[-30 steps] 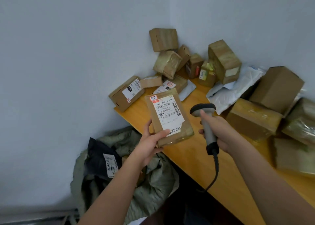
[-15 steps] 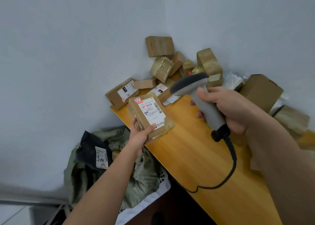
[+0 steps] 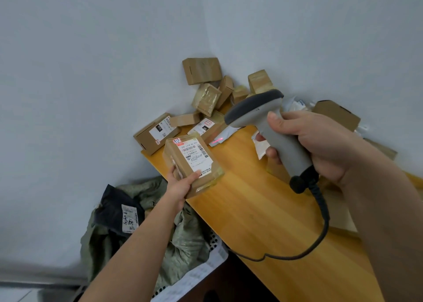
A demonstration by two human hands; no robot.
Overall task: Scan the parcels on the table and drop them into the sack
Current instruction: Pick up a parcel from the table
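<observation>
Labelled brown parcel (image 3: 193, 162) tilted above green sack (image 3: 183, 240)

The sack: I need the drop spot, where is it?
Head view, lower left: the sack sits below the table edge, under the left hand holding the parcel.

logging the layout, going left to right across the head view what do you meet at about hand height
black parcel in the sack → left hand holding the labelled parcel → bare table → scanner → right hand
</observation>
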